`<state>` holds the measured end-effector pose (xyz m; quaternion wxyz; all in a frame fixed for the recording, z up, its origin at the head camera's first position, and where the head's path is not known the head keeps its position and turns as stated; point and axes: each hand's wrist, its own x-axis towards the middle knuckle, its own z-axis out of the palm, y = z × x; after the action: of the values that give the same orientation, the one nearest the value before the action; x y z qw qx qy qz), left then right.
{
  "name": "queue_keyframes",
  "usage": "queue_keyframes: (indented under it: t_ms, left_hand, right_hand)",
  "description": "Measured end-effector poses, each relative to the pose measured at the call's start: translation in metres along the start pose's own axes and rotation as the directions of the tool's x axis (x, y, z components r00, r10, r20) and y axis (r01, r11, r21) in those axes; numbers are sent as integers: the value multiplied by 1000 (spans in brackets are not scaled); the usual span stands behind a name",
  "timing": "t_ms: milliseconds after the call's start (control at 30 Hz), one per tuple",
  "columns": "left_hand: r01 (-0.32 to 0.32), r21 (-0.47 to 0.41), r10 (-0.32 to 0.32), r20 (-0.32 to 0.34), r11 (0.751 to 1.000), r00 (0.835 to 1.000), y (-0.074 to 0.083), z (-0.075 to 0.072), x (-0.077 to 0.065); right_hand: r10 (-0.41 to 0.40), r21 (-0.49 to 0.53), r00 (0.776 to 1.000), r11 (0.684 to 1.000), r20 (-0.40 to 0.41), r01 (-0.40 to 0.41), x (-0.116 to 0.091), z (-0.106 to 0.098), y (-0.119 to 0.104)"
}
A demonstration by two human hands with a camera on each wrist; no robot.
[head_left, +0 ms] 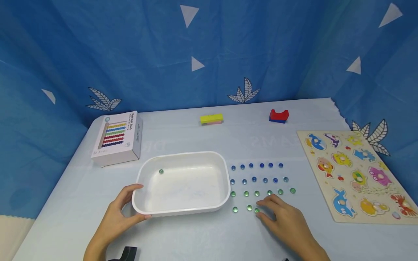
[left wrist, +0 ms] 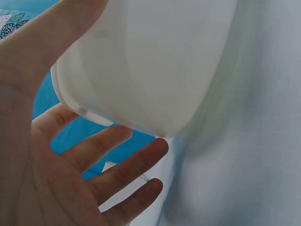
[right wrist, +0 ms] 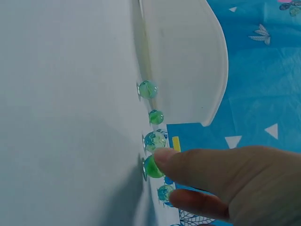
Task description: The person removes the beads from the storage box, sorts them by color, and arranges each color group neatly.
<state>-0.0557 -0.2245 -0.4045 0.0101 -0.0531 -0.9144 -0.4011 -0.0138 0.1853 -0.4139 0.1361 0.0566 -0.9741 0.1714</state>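
My left hand [head_left: 114, 214] holds the left end of a white plastic tub [head_left: 209, 206], thumb at the near corner and index finger on the rim. In the left wrist view the other fingers [left wrist: 127, 167] spread beneath the tub's end. One green marble [head_left: 161, 172] lies inside the tub. My right hand [head_left: 289, 221] is at the front row of green marbles, thumb and index finger apart around the rightmost marble [head_left: 257, 210]. The right wrist view has the thumb [right wrist: 188, 165] against a green marble [right wrist: 153, 167]. Two more green marbles stand left of it.
Behind are a full row of green marbles [head_left: 257, 193] and two rows of blue marbles [head_left: 254, 179]. A picture-puzzle board [head_left: 330, 188] lies right, an abacus box [head_left: 117, 137] back left. Yellow [head_left: 211, 118] and red [head_left: 279, 115] blocks sit at the back.
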Motion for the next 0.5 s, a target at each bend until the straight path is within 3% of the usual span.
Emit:
queue_keyframes:
  t_ms: [133, 500]
  left_hand:
    - [-4, -4, 4, -3, 1000, 1000, 0, 0, 0]
    - [28, 3, -28, 11, 1000, 1000, 2, -1, 0]
  right_hand:
    - [-2, -40, 1000, 999, 18, 3, 4, 1, -3]
    - [-38, -14, 999, 999, 5, 38, 5, -1, 3]
